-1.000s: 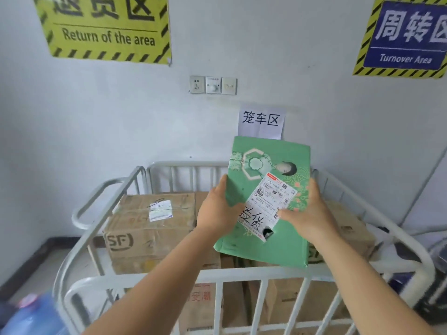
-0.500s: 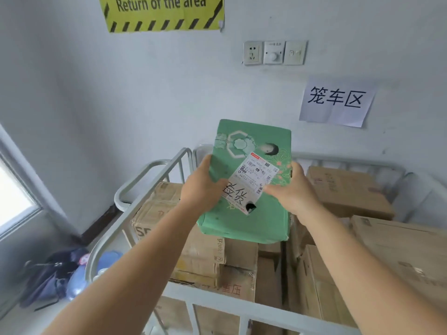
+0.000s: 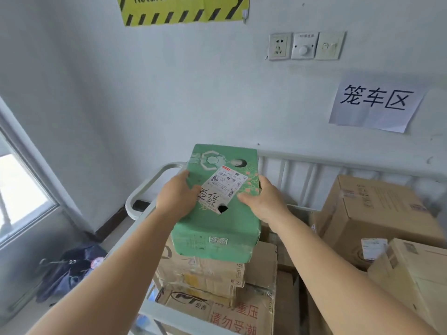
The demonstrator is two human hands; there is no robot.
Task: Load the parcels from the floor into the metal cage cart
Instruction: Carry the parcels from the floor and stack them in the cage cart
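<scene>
My left hand (image 3: 177, 198) and right hand (image 3: 262, 201) gripped the green parcel (image 3: 217, 223) by its sides, thumbs curled on top. It sat at twelve o'clock above cardboard boxes (image 3: 205, 272) inside the metal cage cart (image 3: 142, 192).

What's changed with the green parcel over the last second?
The green parcel has come down and forward from above the near rail of the metal cage cart, and now sits low over the stacked cardboard boxes inside; contact is unclear. Unchanged: left hand and right hand still grip its sides.
</scene>
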